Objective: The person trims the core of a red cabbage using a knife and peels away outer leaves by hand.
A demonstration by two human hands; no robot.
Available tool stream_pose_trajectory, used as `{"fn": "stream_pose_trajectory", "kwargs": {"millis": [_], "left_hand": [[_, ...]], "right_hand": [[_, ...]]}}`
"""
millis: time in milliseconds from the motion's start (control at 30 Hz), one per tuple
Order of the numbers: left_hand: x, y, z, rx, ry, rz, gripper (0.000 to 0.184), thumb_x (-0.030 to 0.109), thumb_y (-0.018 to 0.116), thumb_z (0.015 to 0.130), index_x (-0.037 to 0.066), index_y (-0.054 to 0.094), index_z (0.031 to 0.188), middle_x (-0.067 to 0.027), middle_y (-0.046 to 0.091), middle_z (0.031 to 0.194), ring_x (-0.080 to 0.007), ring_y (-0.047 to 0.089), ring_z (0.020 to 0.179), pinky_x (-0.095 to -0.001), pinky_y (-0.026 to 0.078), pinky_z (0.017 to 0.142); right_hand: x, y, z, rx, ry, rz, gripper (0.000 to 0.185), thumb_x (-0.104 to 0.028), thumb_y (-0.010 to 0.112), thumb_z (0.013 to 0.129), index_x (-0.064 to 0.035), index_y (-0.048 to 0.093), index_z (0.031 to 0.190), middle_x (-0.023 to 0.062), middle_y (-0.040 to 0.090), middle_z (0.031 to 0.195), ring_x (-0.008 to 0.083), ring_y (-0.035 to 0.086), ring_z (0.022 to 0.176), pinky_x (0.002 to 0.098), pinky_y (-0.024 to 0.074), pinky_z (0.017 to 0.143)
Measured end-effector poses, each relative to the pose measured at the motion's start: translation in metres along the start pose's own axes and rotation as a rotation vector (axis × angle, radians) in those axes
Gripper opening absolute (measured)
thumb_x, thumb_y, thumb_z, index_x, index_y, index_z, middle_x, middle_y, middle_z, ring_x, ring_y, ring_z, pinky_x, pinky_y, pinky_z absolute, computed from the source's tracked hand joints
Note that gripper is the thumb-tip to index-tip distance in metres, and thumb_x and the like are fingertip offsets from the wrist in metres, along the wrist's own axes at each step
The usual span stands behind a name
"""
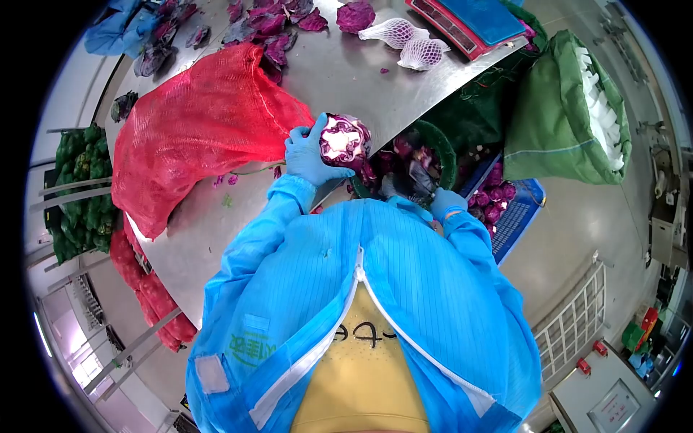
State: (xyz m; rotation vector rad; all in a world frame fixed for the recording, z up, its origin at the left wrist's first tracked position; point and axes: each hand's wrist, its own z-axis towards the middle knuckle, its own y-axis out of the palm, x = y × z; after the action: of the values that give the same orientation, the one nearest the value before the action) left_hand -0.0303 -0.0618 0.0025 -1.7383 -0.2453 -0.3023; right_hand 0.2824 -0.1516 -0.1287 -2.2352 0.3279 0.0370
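Observation:
My left hand (pixel 310 156), in a blue glove, is closed round a red cabbage (pixel 345 141) at the table's edge. The cabbage's pale cut face points up toward me. Beside it on the left lies a full red mesh bag (pixel 209 123). My right hand (pixel 446 203), also gloved, is low over the rim of a green bin (pixel 449 155), near dark purple leaves (pixel 421 175). Its fingers are partly hidden, and what they hold, if anything, cannot be made out.
Loose leaves (pixel 267 25), a red cabbage (pixel 355 16), white foam nets (pixel 404 36) and a red and blue scale (pixel 476 25) are on the metal table (pixel 209 245). At the right stand a blue crate (pixel 530 206) of cabbages and a green sack (pixel 552 123).

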Motion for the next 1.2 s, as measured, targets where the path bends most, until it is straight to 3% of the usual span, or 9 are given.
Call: {"fn": "stream_pose_trajectory", "kwargs": {"millis": [167, 233, 267, 433, 500, 800, 867, 1067, 1200], "left_hand": [[-0.017, 0.026, 0.004, 0.137, 0.046, -0.105, 0.128, 0.048, 0.092, 0.035, 0.020, 0.032, 0.144, -0.0198, 0.034, 0.136, -0.0412, 0.036, 0.124, -0.0489, 0.034, 0.105], [-0.022, 0.034, 0.011, 0.148, 0.185, -0.229, 0.128, 0.053, 0.089, 0.037, 0.010, 0.032, 0.143, -0.0199, 0.031, 0.143, -0.0391, 0.029, 0.132, -0.0464, 0.029, 0.110], [-0.022, 0.036, 0.012, 0.152, 0.187, -0.235, 0.128, 0.053, 0.089, 0.037, 0.010, 0.032, 0.143, -0.0199, 0.031, 0.143, -0.0391, 0.029, 0.132, -0.0464, 0.029, 0.110], [-0.019, 0.039, 0.005, 0.154, 0.218, -0.309, 0.127, 0.047, 0.090, 0.038, 0.004, 0.030, 0.141, -0.0180, 0.033, 0.142, -0.0358, 0.028, 0.135, -0.0437, 0.028, 0.111], [-0.020, 0.039, 0.005, 0.147, 0.208, -0.318, 0.128, 0.047, 0.090, 0.038, 0.003, 0.029, 0.142, -0.0180, 0.034, 0.142, -0.0359, 0.028, 0.135, -0.0435, 0.027, 0.112], [-0.007, 0.037, 0.005, 0.161, 0.220, -0.286, 0.129, 0.046, 0.090, 0.040, 0.002, 0.026, 0.143, -0.0208, 0.034, 0.142, -0.0366, 0.030, 0.133, -0.0449, 0.026, 0.111], [-0.004, 0.033, 0.006, 0.200, 0.183, -0.284, 0.129, 0.036, 0.093, 0.035, 0.006, 0.029, 0.143, -0.0179, 0.035, 0.141, -0.0377, 0.033, 0.129, -0.0447, 0.032, 0.108], [-0.010, 0.044, -0.004, 0.247, 0.266, -0.229, 0.128, 0.039, 0.092, 0.037, 0.005, 0.029, 0.143, -0.0182, 0.034, 0.142, -0.0362, 0.032, 0.131, -0.0457, 0.030, 0.108], [-0.023, 0.052, -0.009, 0.277, 0.229, -0.306, 0.131, 0.038, 0.094, 0.034, 0.006, 0.028, 0.143, -0.0170, 0.033, 0.143, -0.0356, 0.032, 0.132, -0.0443, 0.031, 0.109]], "right_hand": [[-0.042, -0.087, -0.041, 0.126, -0.196, 0.088, 0.032, -0.034, 0.054, 0.089, -0.0151, 0.057, 0.115, 0.0160, 0.067, 0.098, 0.0355, 0.064, 0.090, 0.0460, 0.0508, 0.073], [-0.060, -0.082, -0.036, 0.342, -0.386, 0.460, 0.039, -0.027, 0.061, 0.087, -0.0152, 0.053, 0.124, 0.0155, 0.064, 0.100, 0.0325, 0.063, 0.092, 0.0405, 0.0501, 0.074], [-0.067, -0.077, -0.026, 0.379, -0.582, 0.577, 0.053, -0.036, 0.059, 0.088, -0.0232, 0.044, 0.137, 0.0151, 0.066, 0.095, 0.0345, 0.064, 0.089, 0.0427, 0.0503, 0.075], [-0.125, -0.085, 0.008, 0.293, -0.433, 0.682, 0.059, -0.052, 0.048, 0.091, -0.0223, 0.039, 0.141, 0.0198, 0.064, 0.108, 0.0394, 0.062, 0.096, 0.0438, 0.0488, 0.084], [-0.136, -0.094, 0.017, 0.237, -0.488, 0.529, 0.060, -0.059, 0.037, 0.093, -0.0256, 0.038, 0.142, 0.0226, 0.063, 0.111, 0.0411, 0.061, 0.098, 0.0464, 0.0478, 0.086], [-0.152, -0.123, 0.015, 0.214, -0.371, 0.260, 0.053, -0.058, 0.033, 0.093, -0.0291, 0.047, 0.135, 0.0181, 0.065, 0.108, 0.0374, 0.062, 0.096, 0.0466, 0.0491, 0.082], [-0.153, -0.123, 0.027, 0.268, -0.394, 0.315, 0.051, -0.057, 0.034, 0.093, -0.0272, 0.054, 0.129, 0.0162, 0.065, 0.109, 0.0364, 0.062, 0.098, 0.0461, 0.0488, 0.083], [-0.142, -0.133, 0.077, 0.251, -0.299, 0.329, 0.055, -0.057, 0.040, 0.092, -0.0139, 0.059, 0.121, 0.0190, 0.063, 0.110, 0.0396, 0.059, 0.101, 0.0456, 0.0477, 0.083], [-0.156, -0.100, 0.081, 0.334, -0.486, 0.566, 0.058, -0.053, 0.060, 0.084, -0.0039, 0.060, 0.116, 0.0207, 0.066, 0.093, 0.0364, 0.063, 0.088, 0.0405, 0.0485, 0.078]]}}
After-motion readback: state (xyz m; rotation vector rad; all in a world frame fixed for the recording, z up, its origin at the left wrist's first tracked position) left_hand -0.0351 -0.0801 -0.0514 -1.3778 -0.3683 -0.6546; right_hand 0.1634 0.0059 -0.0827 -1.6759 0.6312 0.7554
